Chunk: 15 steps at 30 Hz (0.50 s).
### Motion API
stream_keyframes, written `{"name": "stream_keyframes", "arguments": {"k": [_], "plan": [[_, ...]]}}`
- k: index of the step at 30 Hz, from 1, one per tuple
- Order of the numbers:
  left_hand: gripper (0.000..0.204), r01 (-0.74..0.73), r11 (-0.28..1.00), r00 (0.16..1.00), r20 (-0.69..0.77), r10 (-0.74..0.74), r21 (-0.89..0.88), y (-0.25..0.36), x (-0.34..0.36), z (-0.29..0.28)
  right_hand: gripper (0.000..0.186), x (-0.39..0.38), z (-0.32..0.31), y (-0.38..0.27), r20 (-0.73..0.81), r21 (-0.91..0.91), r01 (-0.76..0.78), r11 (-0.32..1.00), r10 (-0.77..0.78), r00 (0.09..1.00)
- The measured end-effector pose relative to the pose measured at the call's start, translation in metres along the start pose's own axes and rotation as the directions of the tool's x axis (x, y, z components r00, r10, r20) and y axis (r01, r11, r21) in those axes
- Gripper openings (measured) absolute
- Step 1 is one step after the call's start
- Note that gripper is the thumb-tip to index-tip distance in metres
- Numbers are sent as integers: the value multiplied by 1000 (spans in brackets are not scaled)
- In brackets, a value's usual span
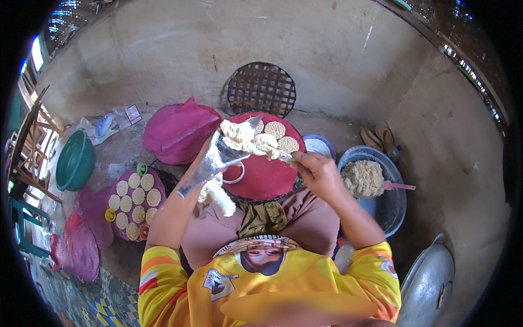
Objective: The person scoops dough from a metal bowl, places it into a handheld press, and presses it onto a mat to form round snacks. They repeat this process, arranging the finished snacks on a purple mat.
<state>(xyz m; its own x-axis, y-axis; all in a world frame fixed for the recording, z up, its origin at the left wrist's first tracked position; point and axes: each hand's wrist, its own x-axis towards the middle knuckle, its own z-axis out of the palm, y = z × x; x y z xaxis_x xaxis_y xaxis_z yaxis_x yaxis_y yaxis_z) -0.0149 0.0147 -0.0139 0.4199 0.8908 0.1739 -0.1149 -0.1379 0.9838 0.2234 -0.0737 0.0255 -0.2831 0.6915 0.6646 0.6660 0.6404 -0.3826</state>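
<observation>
My left hand is raised before me, its fingers mostly hidden behind a translucent greyish plastic sheet and a lump of pale dough. Further dough hangs below the sheet. My right hand is closed on a thin stick-like utensil, whose far end meets the dough. Beneath both hands is a round board covered in red cloth. Several flat, speckled rounds lie on its far side, and a white ring rests near its left edge.
On my right, a grey basin holds dough and a pink-handled scoop; a white-filled bowl stands beside it. More rounds cover a purple board at left, near folded pink cloths. A woven tray leans against the wall.
</observation>
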Motion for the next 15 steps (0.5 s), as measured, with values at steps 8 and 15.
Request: {"name": "stream_keyframes", "arguments": {"k": [8,15], "plan": [[22,-1,861,971,-204,122,508,-1,11,6,9,77,-9,-19,474,-568,362,739,-65,878],[28,-127,525,882,-146,447,842,-20,19,-20,11,72,-16,-30,452,-567,437,698,-180,874]]}}
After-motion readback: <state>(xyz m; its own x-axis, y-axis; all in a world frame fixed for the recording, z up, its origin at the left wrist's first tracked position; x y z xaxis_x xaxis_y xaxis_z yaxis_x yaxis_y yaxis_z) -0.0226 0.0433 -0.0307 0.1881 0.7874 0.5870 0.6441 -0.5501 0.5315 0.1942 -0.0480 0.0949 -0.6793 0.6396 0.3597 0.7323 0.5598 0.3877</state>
